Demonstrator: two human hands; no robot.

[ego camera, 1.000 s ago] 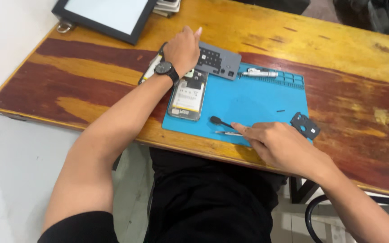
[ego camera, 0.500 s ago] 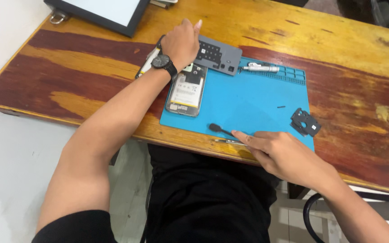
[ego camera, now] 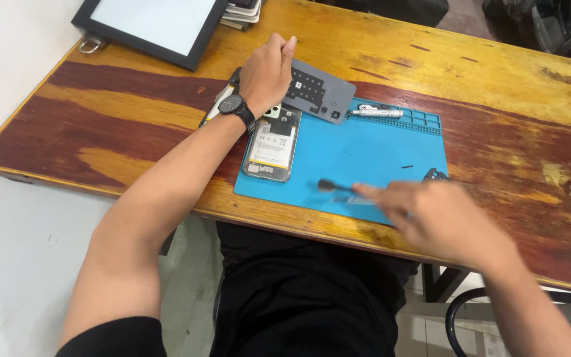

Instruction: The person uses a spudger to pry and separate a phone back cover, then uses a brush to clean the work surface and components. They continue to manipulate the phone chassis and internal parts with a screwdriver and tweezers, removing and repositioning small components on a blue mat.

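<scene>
The left hand rested curled on the grey panel toward the worktop's far edge, beside the opened phone. The blurred right hand pinched a small brush over the blue mat, near the front edge.

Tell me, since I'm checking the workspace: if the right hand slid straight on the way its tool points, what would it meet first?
Probably the opened phone on the blue mat; the right hand is blurred, so its exact line is unclear.
</scene>
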